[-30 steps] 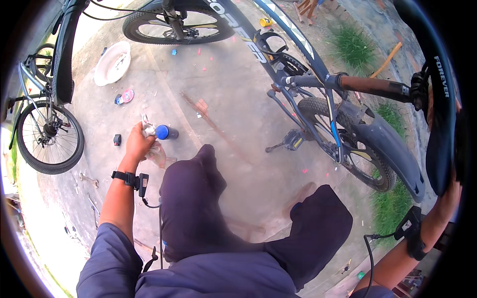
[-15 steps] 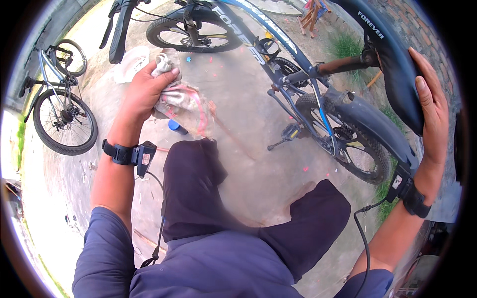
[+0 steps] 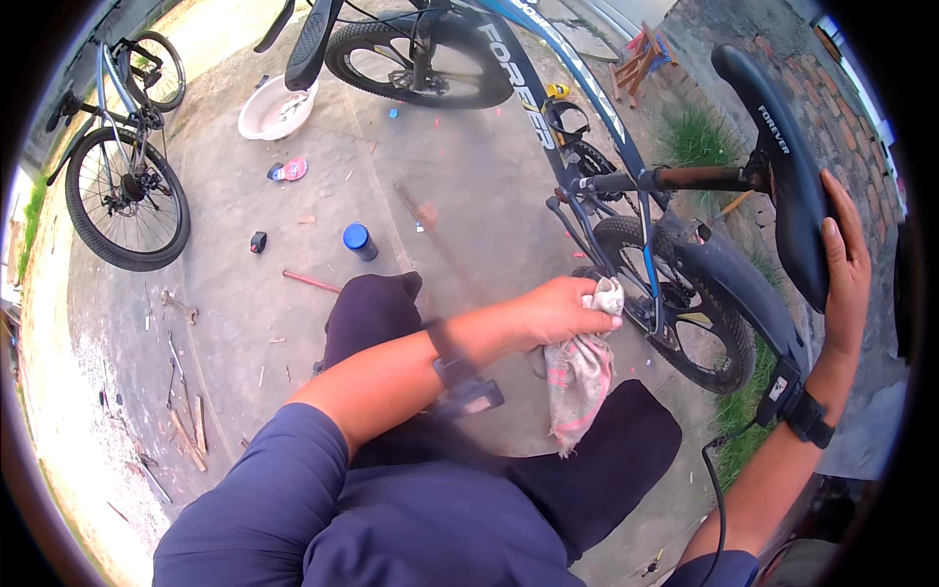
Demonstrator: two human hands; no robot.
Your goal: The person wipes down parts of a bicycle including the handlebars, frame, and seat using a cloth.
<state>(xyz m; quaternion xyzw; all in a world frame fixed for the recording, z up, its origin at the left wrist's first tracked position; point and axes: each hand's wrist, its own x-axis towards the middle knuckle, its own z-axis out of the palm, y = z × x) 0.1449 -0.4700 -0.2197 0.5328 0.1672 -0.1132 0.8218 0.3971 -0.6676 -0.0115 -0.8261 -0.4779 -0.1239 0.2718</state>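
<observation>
Blue-capped can (image 3: 359, 241) upright on the concrete ground (image 3: 469, 196), left of the bike; small black object (image 3: 258, 242) further left, a flat pink-and-blue piece (image 3: 290, 169) above it, white basin (image 3: 277, 108) near the top. White lettering runs along the bike frame (image 3: 548, 108) and on the side of the black saddle (image 3: 782, 186); yellow item (image 3: 558, 91) sits by the bottle cage. A 2nd bike (image 3: 122, 186) at the left edge is cut off by the lens rim; the front wheel of the main bike is cropped at the top. Scattered bits lower left are too small to identify. Rear wheel (image 3: 685, 313) is partly hidden behind the mudguard and frame tubes. Left hand (image 3: 558, 311) reaches across the body, fingers curled tight on a grubby checked rag (image 3: 582, 367), the rag's upper end bunched at the frame just beside the rear wheel, the rest hanging down. Right hand (image 3: 843, 264) lies flat and open, palm against the saddle's rear. Hands well apart.
</observation>
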